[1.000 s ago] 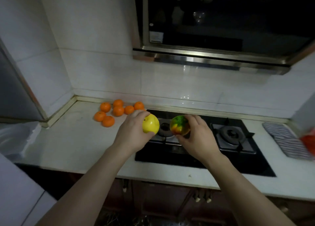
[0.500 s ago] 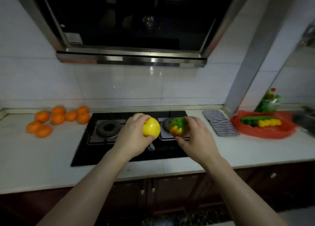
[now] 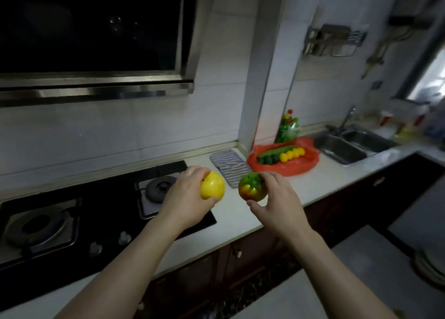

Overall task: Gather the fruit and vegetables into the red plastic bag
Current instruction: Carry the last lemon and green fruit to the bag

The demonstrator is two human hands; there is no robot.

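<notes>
My left hand (image 3: 184, 199) grips a round yellow fruit (image 3: 212, 189) above the right edge of the stove. My right hand (image 3: 279, 204) holds a tomato-like fruit (image 3: 252, 190), red and yellow with a green top, over the white counter. Both are held in the air side by side, a little apart. The red plastic bag (image 3: 297, 165) lies open on the counter to the right, beside the sink. A green cucumber (image 3: 274, 153) and a row of small yellow fruit (image 3: 292, 153) rest on it.
A black two-burner gas stove (image 3: 101, 212) fills the counter's left part under a range hood (image 3: 96, 87). A striped cloth (image 3: 228, 165) lies between stove and bag. A green bottle (image 3: 287, 128) stands behind the bag. A steel sink (image 3: 351, 146) is at the right.
The view has swung right along the counter: the oranges at the left have left the frame, and the red bag and sink have come closer. Both hands still hold their fruit.
</notes>
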